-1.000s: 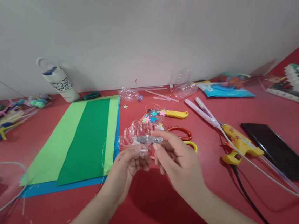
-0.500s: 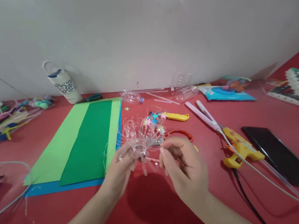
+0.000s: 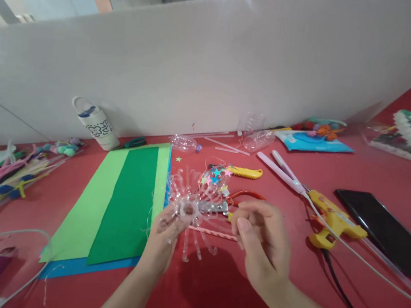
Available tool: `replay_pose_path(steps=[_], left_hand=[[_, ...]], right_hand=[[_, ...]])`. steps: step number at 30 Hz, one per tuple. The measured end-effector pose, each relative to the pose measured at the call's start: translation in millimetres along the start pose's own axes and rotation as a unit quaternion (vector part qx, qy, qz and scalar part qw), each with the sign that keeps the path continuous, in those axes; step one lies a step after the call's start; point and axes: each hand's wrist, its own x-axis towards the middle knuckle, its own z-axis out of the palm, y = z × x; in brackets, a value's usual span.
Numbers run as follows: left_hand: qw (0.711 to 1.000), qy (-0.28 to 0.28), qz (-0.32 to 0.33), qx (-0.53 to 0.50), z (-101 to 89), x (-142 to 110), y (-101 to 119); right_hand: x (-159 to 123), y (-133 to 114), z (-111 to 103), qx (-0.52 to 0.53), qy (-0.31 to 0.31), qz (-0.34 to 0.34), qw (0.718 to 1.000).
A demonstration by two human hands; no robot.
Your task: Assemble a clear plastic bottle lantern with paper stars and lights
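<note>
My left hand (image 3: 163,239) pinches a clear plastic flower (image 3: 190,206) cut from a bottle top, its strips fanned out around the neck ring. My right hand (image 3: 260,241) hovers just to its right, fingers curled together near a thin pink straw (image 3: 212,232) that lies under the flower; whether it grips the straw is unclear. Small coloured star stickers (image 3: 216,174) lie behind the flower on the red table (image 3: 214,290).
Green and blue paper sheets (image 3: 120,204) lie at left. Scissors with red handles (image 3: 247,196), a yellow cutter (image 3: 245,172), a yellow glue gun (image 3: 333,222) with cable, a pink hair iron (image 3: 280,168), a black phone (image 3: 383,229) and clear bottles (image 3: 184,144) surround the hands. White wall behind.
The flower has turned in my left hand so its neck ring faces the camera and the strips fan out. My right hand has let go and drawn back to the right.
</note>
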Motion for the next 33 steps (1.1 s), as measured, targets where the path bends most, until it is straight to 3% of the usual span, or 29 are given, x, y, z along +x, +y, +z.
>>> replay_pose_path(steps=[4, 6, 7, 9, 12, 19, 23, 33], left_hand=[[1.000, -0.007, -0.008, 0.001, -4.5, 3.0, -2.9], [1.000, 0.013, -0.014, -0.007, -5.9, 4.1, -4.4], [0.999, 0.028, -0.019, -0.014, -6.2, 4.6, -5.0], [0.998, 0.056, -0.032, -0.027, -6.6, 5.8, -5.6], [0.995, 0.073, -0.060, -0.038, -8.2, 8.5, -5.6], [0.991, 0.074, -0.108, -0.036, -16.5, 11.4, -11.1], [0.980, 0.082, -0.151, -0.098, -16.6, 9.3, -13.2], [0.963, -0.006, -0.166, -0.215, -12.3, 8.9, -3.6]], right_hand=[[-2.4, 2.1, -10.3, -0.090, -0.134, -0.108, 0.981], [-5.6, 4.4, -12.0, -0.094, -0.167, -0.138, 0.972], [-7.4, 6.0, -11.4, -0.077, -0.164, -0.124, 0.976], [-10.2, 10.1, -8.2, 0.004, -0.100, -0.055, 0.994], [-11.5, 17.5, -2.5, 0.075, -0.024, 0.037, 0.996], [-12.7, 30.9, -5.1, 0.006, -0.042, 0.070, 0.997], [-11.1, 31.4, -5.5, -0.002, -0.023, 0.083, 0.996], [3.1, 24.4, 5.1, 0.078, 0.031, 0.184, 0.979]])
